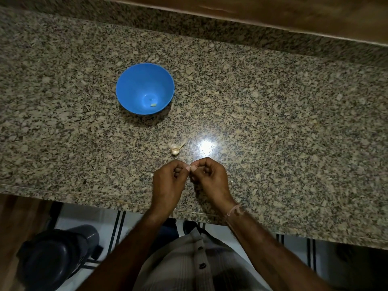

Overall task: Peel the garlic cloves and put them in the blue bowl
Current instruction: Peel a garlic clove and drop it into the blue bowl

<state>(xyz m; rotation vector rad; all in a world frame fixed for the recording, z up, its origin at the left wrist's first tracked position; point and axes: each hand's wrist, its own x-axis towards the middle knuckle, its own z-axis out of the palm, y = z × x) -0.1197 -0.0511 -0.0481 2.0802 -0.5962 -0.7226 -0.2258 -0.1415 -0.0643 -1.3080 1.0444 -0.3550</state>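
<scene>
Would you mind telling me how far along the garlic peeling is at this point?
Done: one pale clove lies in the blue bowl. In hand: the left hand and right hand pinch a small piece between their fingertips, probably another clove. Left: a garlic piece, skin on, waits on the counter.

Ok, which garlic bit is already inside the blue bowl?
The small yellowish piece at the bottom of the blue bowl. The whitish garlic with a papery tail lies out on the granite counter instead.
</scene>
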